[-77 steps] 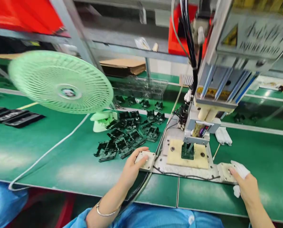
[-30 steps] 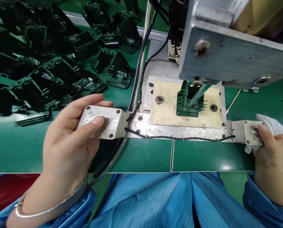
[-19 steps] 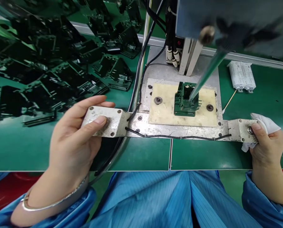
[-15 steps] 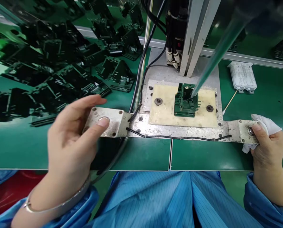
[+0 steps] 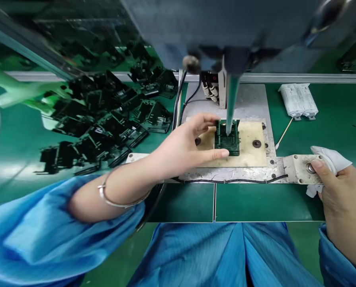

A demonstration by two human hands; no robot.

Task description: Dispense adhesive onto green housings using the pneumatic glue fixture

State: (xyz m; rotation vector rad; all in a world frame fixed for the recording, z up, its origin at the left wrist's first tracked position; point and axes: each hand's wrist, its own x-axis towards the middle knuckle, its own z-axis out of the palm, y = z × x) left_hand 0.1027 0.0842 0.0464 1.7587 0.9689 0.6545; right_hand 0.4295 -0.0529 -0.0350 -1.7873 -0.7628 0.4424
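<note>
A small dark green plastic part (image 5: 227, 138) sits in the cream fixture plate (image 5: 249, 153) of a press, under a thin vertical rod (image 5: 231, 101). My left hand (image 5: 185, 145) reaches across to it, thumb and forefinger spread on either side and touching its left edge. My right hand (image 5: 337, 187) rests at the right metal button box (image 5: 300, 169), thumb at the round button (image 5: 310, 167), fingers curled round a white cloth (image 5: 330, 159).
The press head (image 5: 225, 28) hangs over the fixture. A heap of black plastic parts (image 5: 106, 115) lies on the green mat to the left. A white packet (image 5: 297, 99) and a thin stick (image 5: 282, 133) lie right of the base plate. Cables (image 5: 178, 95) run beside the base.
My left hand has left the left button box and moved right to the green part on the fixture. The press head has risen. My right hand has stayed at the right button.
</note>
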